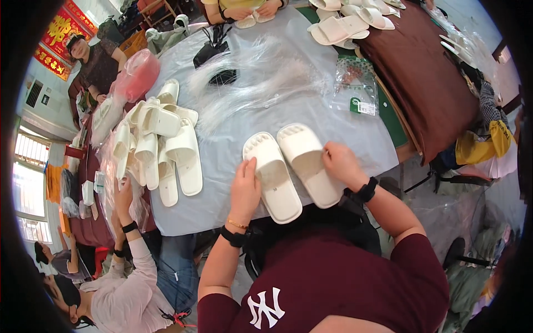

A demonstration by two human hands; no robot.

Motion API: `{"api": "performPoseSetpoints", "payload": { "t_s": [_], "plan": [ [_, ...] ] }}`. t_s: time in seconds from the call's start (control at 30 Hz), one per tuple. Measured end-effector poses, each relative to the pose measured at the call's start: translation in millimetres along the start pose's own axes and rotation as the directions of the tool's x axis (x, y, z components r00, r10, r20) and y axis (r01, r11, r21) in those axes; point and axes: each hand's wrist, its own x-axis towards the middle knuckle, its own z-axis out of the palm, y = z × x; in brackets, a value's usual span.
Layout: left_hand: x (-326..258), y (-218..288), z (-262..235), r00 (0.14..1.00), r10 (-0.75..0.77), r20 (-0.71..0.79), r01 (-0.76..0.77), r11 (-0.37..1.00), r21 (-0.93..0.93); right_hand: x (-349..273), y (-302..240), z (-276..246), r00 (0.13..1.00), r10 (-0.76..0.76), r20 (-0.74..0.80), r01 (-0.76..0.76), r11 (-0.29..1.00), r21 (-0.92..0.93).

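Two cream-white slide slippers lie side by side in front of me, toes pointing away, at the near edge of the covered table. Closed on the outer side of the left slipper (270,171) is my left hand (245,187), the thumb side against its strap. My right hand (343,165) grips the outer edge of the right slipper (304,155) beside its strap. The heels of both slippers reach to the table's front edge. The undersides of the slippers and some of my fingertips are hidden.
A heap of similar slippers (158,139) lies to the left. Beyond are loose clear plastic bags (261,75) and a printed bag (355,86). More slippers (338,28) sit at the far right near a brown cover (416,72). Co-workers are at the left and far side.
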Motion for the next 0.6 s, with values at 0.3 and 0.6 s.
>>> {"api": "performPoseSetpoints", "payload": {
  "t_s": [0.3, 0.6],
  "plan": [
    [7.1, 0.5, -14.3, 0.998, 0.026, 0.057, -0.025, 1.0, -0.018, 37.7, 11.8, -16.9, 0.901, -0.058, 0.431, 0.052, 0.998, 0.026],
    [68.9, -17.8, -9.2, 0.99, 0.134, -0.038, -0.132, 0.99, 0.056, 129.8, -11.0, 3.1, 0.922, -0.324, 0.21, 0.328, 0.945, 0.019]
  ]
}}
